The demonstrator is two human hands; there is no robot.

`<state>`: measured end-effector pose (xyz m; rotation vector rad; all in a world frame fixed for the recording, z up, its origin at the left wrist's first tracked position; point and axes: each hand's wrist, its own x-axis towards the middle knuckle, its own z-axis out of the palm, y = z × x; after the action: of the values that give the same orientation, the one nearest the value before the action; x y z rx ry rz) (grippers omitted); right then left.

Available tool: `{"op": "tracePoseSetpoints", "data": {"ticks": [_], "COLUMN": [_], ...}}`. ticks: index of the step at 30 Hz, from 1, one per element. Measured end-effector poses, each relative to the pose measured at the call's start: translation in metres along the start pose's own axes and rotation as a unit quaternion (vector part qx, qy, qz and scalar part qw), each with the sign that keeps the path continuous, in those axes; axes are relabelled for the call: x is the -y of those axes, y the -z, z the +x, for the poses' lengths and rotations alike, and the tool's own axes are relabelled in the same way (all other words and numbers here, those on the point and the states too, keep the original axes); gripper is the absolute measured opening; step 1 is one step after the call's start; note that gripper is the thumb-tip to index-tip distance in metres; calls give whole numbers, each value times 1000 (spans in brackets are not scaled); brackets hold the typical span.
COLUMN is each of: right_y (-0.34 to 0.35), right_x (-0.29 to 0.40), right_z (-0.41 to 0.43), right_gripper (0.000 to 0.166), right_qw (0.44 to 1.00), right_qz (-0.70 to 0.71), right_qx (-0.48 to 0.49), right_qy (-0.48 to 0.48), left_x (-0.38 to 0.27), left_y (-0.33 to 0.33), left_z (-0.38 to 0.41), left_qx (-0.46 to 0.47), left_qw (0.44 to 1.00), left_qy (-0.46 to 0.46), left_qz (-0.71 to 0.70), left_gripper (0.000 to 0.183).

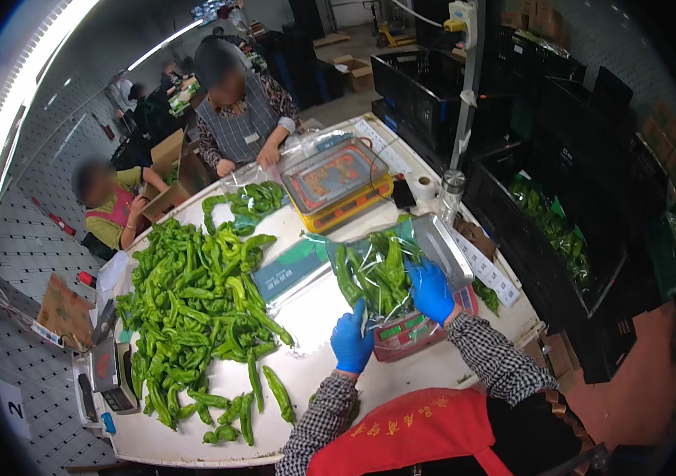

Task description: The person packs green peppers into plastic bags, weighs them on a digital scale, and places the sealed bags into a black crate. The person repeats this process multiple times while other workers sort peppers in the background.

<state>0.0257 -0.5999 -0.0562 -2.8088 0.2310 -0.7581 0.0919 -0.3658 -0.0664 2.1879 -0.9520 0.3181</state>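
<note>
A clear plastic bag (pixel 370 271) full of long green peppers lies tilted over a red digital scale (pixel 409 339) with a lit green display. In a blue glove, my left hand (pixel 352 342) pinches the bag's near left edge. My right hand (pixel 431 291), gloved alike, grips the bag's right side; its fingertips are partly hidden against the plastic. Behind the right hand shows the scale's steel tray (pixel 448 247). Flat printed bags (pixel 287 271) lie left of the filled one. A large heap of loose green peppers (pixel 189 297) covers the table's left part.
Across the white table (pixel 308 333), a person (pixel 242 119) handles a bag beside a yellow scale (pixel 338 184). Another person (pixel 111 202) reaches into a cardboard box (pixel 171 172). A tape roll (pixel 424 188), a glass jar (pixel 451 193) and a metal post (pixel 470 101) stand right, near black crates (pixel 528 262).
</note>
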Motion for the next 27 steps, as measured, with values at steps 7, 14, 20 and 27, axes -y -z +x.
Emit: {"op": "tracePoseSetpoints", "data": {"ticks": [7,14,20,27], "right_y": [0,-3,17,6], "right_x": [-10,19,28,21], "right_z": [16,24,-3,-11], "right_gripper": [55,38,34,51], "right_qw": [995,995,986,970], "right_qz": [2,-2,155,205], "right_qx": [97,-22,-38,-59], "right_qy": [-10,97,-49,-120], "left_x": [1,-9,-12,-8], "left_y": [-8,-2,5,3], "left_z": [0,9,7,-4], "left_qx": [14,-32,3,-41], "left_qw": [1000,997,999,997], "left_qy": [1,-13,11,17], "left_qz": [2,-70,-41,-58], "left_gripper": [60,53,53,60]}}
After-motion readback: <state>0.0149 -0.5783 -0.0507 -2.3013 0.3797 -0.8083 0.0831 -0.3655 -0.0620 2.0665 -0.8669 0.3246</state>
